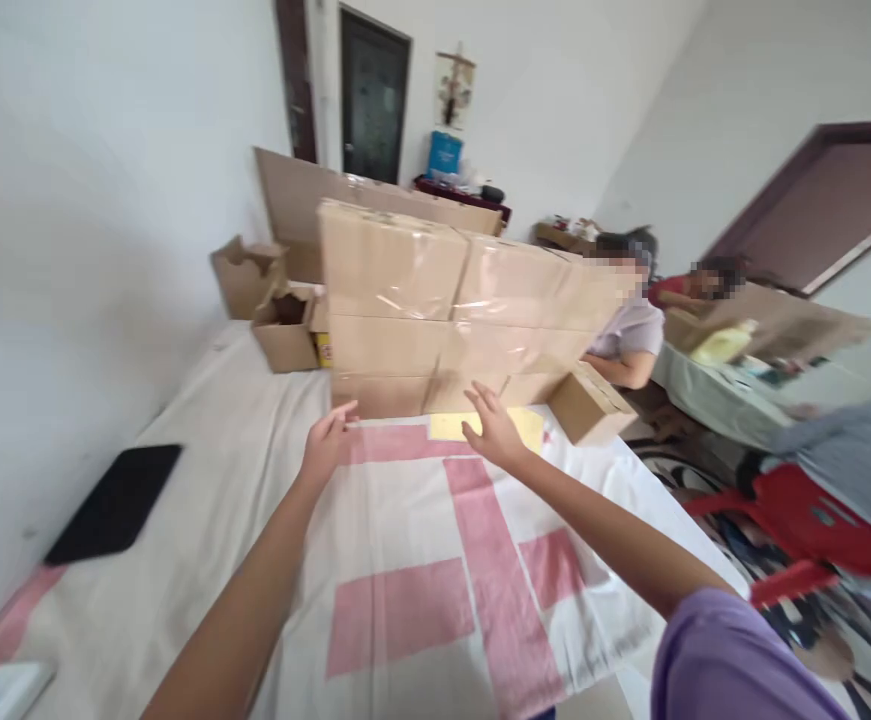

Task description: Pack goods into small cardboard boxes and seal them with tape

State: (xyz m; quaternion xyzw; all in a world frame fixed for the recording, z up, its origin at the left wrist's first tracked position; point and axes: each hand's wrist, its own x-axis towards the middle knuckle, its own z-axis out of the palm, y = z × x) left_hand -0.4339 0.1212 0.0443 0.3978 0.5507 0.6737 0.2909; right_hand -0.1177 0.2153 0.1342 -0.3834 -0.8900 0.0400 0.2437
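Both my arms reach forward over a cloth-covered table (420,530) with pink bands on white. My left hand (325,443) is open, fingers stretched toward the lower left corner of an upright cardboard partition (397,270). Whether its fingertips touch the board cannot be made out. My right hand (496,432) is open too, its fingers spread and nothing held. Just behind and below that hand, a yellow sheet (525,424) lies at the foot of the partition, partly covered by the hand.
A closed cardboard box (592,402) stands right of the partition, and an open box (285,335) sits left. A black flat pad (116,505) lies near the wall. Beyond the partition sits a person (634,335); another sits on a red chair (832,520) at right.
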